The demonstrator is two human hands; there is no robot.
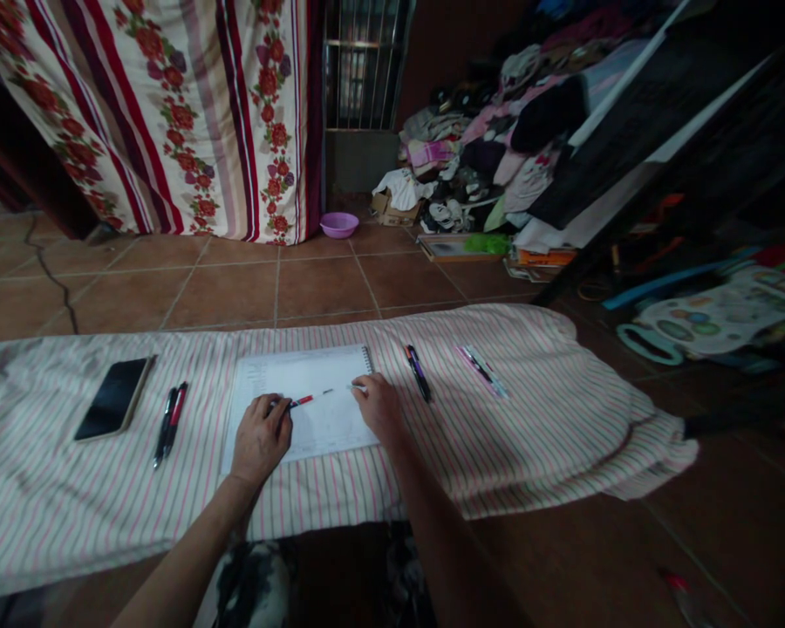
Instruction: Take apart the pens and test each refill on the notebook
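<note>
A spiral notebook (320, 371) lies open-faced on the striped cloth under both hands. My left hand (262, 436) rests over its left part, fingers closed on a pen (302, 401) whose red and dark end points right. Over the right part, my right hand (378, 408) pinches a small pale piece (354, 386), too small to make out fully. Between the hands a short, thin dark piece (328, 392) shows against the page. Just right of the notebook lies a dark pen with purple and orange parts (418, 373).
Two pens (170, 426) and a phone (114, 399) lie to the left on the striped cloth (529, 453). Slim pink and white pens (482, 371) lie at the right. Beyond, the tiled floor holds a purple basin (338, 225) and a clothes pile (484, 157).
</note>
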